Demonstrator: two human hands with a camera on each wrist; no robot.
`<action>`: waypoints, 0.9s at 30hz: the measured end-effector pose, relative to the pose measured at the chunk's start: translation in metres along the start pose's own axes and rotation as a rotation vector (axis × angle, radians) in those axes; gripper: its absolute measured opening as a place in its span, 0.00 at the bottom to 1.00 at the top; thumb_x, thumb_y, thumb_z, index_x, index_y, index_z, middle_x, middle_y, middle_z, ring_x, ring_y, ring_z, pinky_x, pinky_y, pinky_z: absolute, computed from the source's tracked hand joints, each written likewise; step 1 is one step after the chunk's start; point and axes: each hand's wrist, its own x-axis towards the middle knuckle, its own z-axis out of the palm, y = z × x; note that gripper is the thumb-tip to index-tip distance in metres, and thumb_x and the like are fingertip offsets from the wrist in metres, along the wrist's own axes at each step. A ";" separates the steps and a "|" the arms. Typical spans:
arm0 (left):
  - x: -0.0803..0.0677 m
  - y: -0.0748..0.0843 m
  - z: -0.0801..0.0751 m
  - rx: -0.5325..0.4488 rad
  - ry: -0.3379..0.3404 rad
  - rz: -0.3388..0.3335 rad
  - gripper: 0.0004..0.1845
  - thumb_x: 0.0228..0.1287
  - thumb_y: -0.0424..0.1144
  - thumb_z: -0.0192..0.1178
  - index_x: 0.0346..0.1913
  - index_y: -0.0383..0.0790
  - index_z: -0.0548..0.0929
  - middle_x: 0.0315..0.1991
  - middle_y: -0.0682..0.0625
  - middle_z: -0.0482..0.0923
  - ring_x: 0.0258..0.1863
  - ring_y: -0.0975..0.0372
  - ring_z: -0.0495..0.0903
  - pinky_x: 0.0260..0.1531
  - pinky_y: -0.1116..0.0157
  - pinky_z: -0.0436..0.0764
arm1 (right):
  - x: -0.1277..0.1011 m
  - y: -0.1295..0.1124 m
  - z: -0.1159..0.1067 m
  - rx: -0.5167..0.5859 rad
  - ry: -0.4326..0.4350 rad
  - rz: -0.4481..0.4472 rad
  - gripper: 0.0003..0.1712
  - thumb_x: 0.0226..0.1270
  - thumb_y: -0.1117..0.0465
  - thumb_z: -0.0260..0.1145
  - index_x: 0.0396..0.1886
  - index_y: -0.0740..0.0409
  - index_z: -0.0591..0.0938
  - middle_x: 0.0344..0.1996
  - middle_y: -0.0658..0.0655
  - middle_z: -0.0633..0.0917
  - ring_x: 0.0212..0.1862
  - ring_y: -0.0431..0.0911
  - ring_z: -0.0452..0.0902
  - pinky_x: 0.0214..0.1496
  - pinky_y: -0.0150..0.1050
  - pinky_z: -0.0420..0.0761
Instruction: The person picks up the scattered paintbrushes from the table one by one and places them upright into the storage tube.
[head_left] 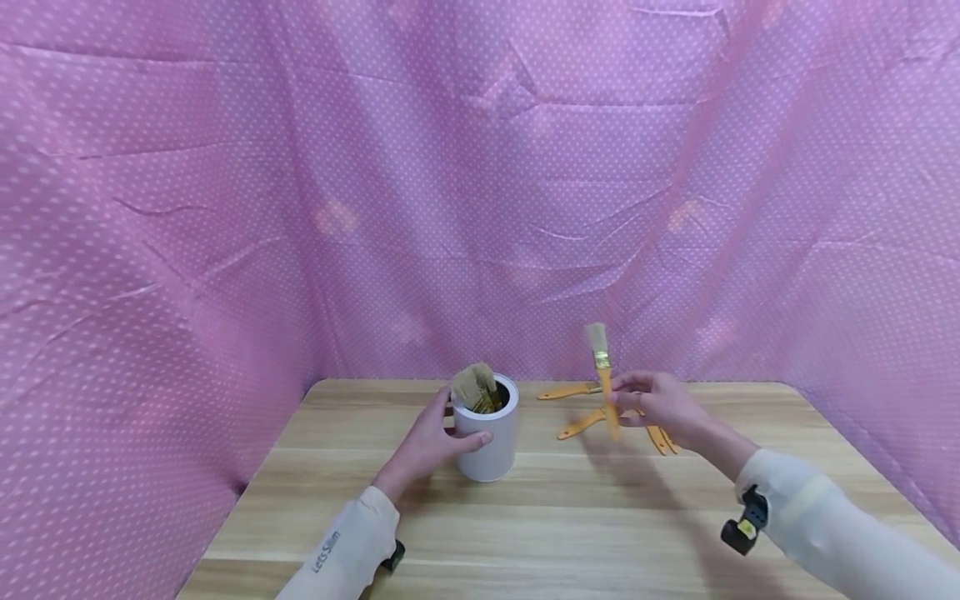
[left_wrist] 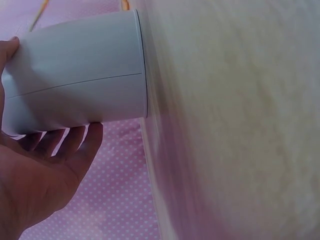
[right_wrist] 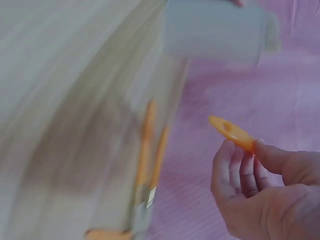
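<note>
- A white cup (head_left: 487, 440) stands upright on the wooden table (head_left: 570, 517), towards its far left part; it is steadied by the left hand (head_left: 429, 446), whose fingers and thumb are wrapped round its side, presumably so that it is not tipped.
- In the left wrist view the cup (left_wrist: 80, 75) is seen cradled against the palm, with the fingers (left_wrist: 75, 145) curled under its wall and the thumb on the other side.
- Several brushes (head_left: 476, 388) are already stood in the cup, bristles up.
- A brush with an orange handle (head_left: 604, 385) is held above the table by the right hand (head_left: 660, 404), bristles upward, just right of the cup.
- In the right wrist view the handle end (right_wrist: 232, 133) is pinched between the thumb and the fingertips (right_wrist: 227, 150), a light grip suited to turning or aiming it.
- Other orange-handled brushes (head_left: 577, 408) lie flat on the table behind and under the right hand, near the far edge, within easy reach.
- The table is enclosed by pink dotted cloth (head_left: 225, 208).
</note>
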 end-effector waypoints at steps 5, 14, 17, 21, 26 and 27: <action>-0.001 0.000 -0.001 0.010 0.011 -0.005 0.53 0.50 0.56 0.80 0.77 0.55 0.61 0.66 0.53 0.70 0.64 0.53 0.70 0.59 0.52 0.78 | 0.007 -0.027 0.031 0.056 -0.039 -0.077 0.17 0.70 0.69 0.68 0.52 0.76 0.75 0.43 0.65 0.82 0.43 0.52 0.82 0.52 0.52 0.84; -0.006 0.004 0.004 0.024 0.023 -0.035 0.56 0.50 0.57 0.80 0.79 0.50 0.58 0.67 0.47 0.69 0.64 0.49 0.71 0.58 0.52 0.79 | 0.018 -0.059 0.080 0.138 -0.099 -0.195 0.15 0.69 0.71 0.69 0.49 0.77 0.76 0.42 0.66 0.85 0.43 0.54 0.85 0.51 0.55 0.84; -0.008 0.006 0.005 0.030 0.028 -0.039 0.56 0.51 0.57 0.79 0.78 0.49 0.59 0.67 0.46 0.69 0.64 0.48 0.71 0.58 0.51 0.79 | 0.022 -0.064 0.095 0.152 -0.113 -0.214 0.14 0.69 0.71 0.69 0.48 0.76 0.77 0.42 0.66 0.85 0.44 0.55 0.85 0.50 0.55 0.84; -0.009 0.007 0.005 0.024 0.032 -0.043 0.55 0.51 0.58 0.79 0.78 0.50 0.59 0.67 0.46 0.69 0.64 0.48 0.72 0.58 0.49 0.78 | 0.028 -0.072 0.112 0.158 -0.128 -0.254 0.12 0.70 0.72 0.68 0.48 0.75 0.77 0.44 0.68 0.84 0.46 0.59 0.85 0.49 0.53 0.85; -0.009 0.007 0.005 0.026 0.028 -0.063 0.57 0.49 0.60 0.79 0.78 0.52 0.58 0.68 0.49 0.68 0.64 0.49 0.72 0.59 0.50 0.78 | 0.033 -0.075 0.130 0.125 -0.122 -0.316 0.11 0.70 0.70 0.68 0.48 0.73 0.79 0.46 0.68 0.85 0.48 0.59 0.84 0.49 0.52 0.85; -0.009 0.007 0.004 0.027 0.030 -0.063 0.57 0.49 0.61 0.79 0.78 0.52 0.58 0.68 0.49 0.68 0.64 0.49 0.72 0.59 0.50 0.78 | 0.033 -0.074 0.134 0.106 -0.116 -0.329 0.11 0.70 0.70 0.68 0.48 0.72 0.80 0.46 0.67 0.85 0.49 0.59 0.84 0.49 0.52 0.85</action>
